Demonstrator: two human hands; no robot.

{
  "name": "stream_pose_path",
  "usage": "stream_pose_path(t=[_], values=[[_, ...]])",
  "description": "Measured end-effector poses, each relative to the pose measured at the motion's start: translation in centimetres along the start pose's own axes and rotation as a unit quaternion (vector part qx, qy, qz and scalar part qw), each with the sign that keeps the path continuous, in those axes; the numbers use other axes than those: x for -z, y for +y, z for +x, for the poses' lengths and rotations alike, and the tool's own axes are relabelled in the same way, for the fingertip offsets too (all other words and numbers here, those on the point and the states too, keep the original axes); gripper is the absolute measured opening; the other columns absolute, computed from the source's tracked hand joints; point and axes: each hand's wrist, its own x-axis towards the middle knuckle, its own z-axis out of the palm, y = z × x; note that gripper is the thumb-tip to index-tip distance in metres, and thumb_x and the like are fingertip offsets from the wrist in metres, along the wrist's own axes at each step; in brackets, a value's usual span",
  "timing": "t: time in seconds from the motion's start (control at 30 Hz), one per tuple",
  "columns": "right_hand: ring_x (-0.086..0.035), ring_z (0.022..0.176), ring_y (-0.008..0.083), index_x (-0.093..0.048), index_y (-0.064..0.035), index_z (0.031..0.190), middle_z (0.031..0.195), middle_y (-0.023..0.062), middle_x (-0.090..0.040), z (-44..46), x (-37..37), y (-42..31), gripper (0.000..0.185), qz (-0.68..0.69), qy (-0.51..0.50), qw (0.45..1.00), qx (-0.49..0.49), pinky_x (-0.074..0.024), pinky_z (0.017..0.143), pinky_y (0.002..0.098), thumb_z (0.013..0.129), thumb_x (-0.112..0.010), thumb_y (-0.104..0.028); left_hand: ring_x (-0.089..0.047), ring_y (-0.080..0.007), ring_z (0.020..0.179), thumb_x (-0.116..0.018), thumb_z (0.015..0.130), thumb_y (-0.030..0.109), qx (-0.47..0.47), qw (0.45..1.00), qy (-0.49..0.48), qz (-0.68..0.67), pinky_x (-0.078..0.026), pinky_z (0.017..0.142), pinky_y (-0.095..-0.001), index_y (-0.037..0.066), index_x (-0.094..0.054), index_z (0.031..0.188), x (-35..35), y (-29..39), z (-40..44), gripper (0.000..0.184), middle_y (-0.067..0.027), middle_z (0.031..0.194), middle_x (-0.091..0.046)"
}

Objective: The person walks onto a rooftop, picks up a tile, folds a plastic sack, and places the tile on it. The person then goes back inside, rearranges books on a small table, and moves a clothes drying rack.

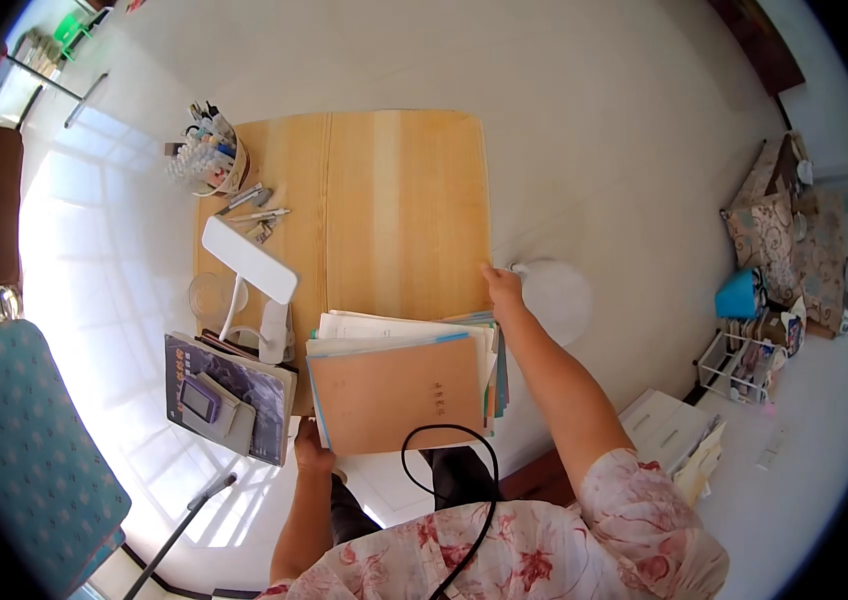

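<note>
My right hand (504, 290) grips the right edge of the wooden table (404, 210), thumb side on top and the other fingers hidden below. At the near edge, my left hand (314, 447) is curled against the table beside the lower left corner of a stack of papers and folders. Its fingertips are hidden. A brown paper folder (399, 395) lies on top of that stack, with white sheets (394, 328) showing behind it. Left of the stack, a dark-covered book (234, 395) carries a small purple-framed device (201, 399).
A white desk lamp (249, 262) stands on the table's left side, near a clear glass bowl (208, 296). Behind it are pens (254, 215) and a full pen holder (232, 175). A black cable (494, 470) hangs before me. A patterned teal seat (24, 450) is at left.
</note>
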Motion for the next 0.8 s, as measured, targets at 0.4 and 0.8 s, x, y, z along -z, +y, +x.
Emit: stream_pose_path(t=[0.4,0.8], values=[[-0.052,0.064,0.0141,-0.061,0.0036,0.092,0.074,0.0054,-0.06,-0.2,1.8,4.4,0.036,0.093,0.017,0.995,-0.001,-0.041,0.056,0.0292,0.078,-0.065,-0.03,-0.047,-0.0257,0.109,-0.041,0.077,0.006,-0.022,0.991,-0.102,0.079,-0.04,0.09,-0.0385,0.011,-0.03,0.13,-2.1,2.0,-1.4,0.055,-0.0123,0.124,-0.045],[-0.059,0.089,0.0247,-0.054,0.0042,0.105,0.099,0.0127,-0.06,-1.7,2.2,2.7,0.035,0.143,-0.046,0.989,-0.018,-0.0487,0.073,0.0358,0.085,-0.056,-0.024,-0.04,-0.024,0.117,-0.045,0.074,0.001,0.004,0.989,-0.141,0.04,-0.036,0.093,-0.0408,0.018,-0.031,0.131,-1.0,2.3,-1.2,0.061,-0.0081,0.133,-0.037]])
